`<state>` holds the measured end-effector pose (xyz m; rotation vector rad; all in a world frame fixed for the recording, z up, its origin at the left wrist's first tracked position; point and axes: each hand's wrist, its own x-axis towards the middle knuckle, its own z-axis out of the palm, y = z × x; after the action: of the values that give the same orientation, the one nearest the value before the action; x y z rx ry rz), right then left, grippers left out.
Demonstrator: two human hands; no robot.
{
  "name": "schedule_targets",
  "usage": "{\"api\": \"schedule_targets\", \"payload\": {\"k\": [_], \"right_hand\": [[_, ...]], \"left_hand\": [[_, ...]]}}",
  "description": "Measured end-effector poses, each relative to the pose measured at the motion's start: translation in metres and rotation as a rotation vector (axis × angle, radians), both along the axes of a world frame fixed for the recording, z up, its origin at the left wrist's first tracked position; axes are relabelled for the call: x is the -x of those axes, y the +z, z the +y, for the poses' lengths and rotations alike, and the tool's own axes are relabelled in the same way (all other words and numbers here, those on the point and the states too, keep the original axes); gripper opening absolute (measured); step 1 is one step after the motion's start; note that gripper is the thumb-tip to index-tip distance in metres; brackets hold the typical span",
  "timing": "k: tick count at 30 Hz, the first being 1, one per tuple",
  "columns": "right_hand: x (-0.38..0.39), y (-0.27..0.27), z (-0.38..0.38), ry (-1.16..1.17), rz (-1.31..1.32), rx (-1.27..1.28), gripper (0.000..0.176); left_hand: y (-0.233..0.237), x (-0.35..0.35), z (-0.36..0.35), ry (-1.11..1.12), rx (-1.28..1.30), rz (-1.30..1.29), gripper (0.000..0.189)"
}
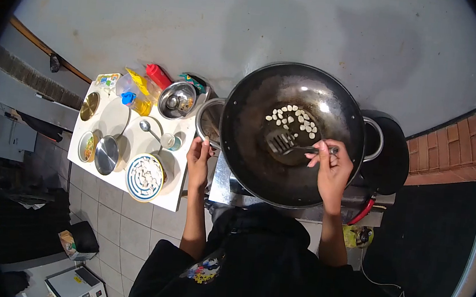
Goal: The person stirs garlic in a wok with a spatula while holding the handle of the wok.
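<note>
A large black wok (258,176) sits on the stove (223,184) in front of me. My left hand (198,157) is closed on the lower part of its left loop handle (199,119), thumb on top. Over the right half of the wok, my right hand (333,168) grips a slotted spatula (280,142) by its handle. The spatula's head is low in the wok, just below a loose group of small white pieces (303,120). A thin shine of liquid shows around them on the wok's bottom.
On the white table (172,191) to the left stand a blue-and-white patterned bowl (144,178) with pale slices, an oil bottle (141,105), a small jar (170,141), a spoon (147,127) and metal bowls (177,99). A black pan (386,157) with a red handle lies right of the wok.
</note>
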<state>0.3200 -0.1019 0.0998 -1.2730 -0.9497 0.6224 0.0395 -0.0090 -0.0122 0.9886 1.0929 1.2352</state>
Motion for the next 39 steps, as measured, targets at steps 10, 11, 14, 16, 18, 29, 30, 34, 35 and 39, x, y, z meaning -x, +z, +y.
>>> {"api": "schedule_targets", "payload": {"k": [10,11,14,16,18,29,30,34,35,39], "right_hand": [[0.015,-0.007,0.010,0.109,-0.087,0.133,0.008],[0.013,-0.008,0.012,0.056,-0.061,0.086,0.008],[0.008,-0.007,0.015,-0.058,-0.038,-0.059,0.009],[0.002,-0.001,0.013,-0.105,-0.044,-0.072,0.008],[0.001,0.000,0.011,-0.084,-0.040,-0.047,0.008],[0.013,-0.012,0.013,0.086,-0.088,0.099,0.009],[0.013,-0.012,0.015,0.072,-0.083,0.117,0.010],[0.001,-0.006,0.018,-0.068,-0.041,-0.007,0.013],[-0.004,-0.005,0.018,-0.099,-0.050,-0.034,0.013],[-0.012,0.007,0.012,-0.136,-0.038,-0.069,0.012]], "left_hand": [[-0.001,0.001,0.000,-0.015,-0.009,-0.001,0.018],[-0.002,0.001,0.000,-0.018,-0.009,-0.001,0.018],[-0.001,0.001,0.000,-0.006,-0.016,0.005,0.018],[0.002,0.000,-0.001,-0.013,-0.009,0.023,0.018],[0.000,0.000,0.000,-0.008,-0.003,0.027,0.018],[0.001,-0.002,-0.001,0.023,-0.007,0.020,0.019],[0.002,-0.002,-0.001,0.016,0.001,0.030,0.019],[0.000,0.001,-0.001,-0.024,-0.033,0.016,0.020],[0.000,0.002,-0.001,-0.021,-0.032,0.015,0.020],[-0.002,0.000,-0.001,0.003,0.004,0.022,0.021]]}}
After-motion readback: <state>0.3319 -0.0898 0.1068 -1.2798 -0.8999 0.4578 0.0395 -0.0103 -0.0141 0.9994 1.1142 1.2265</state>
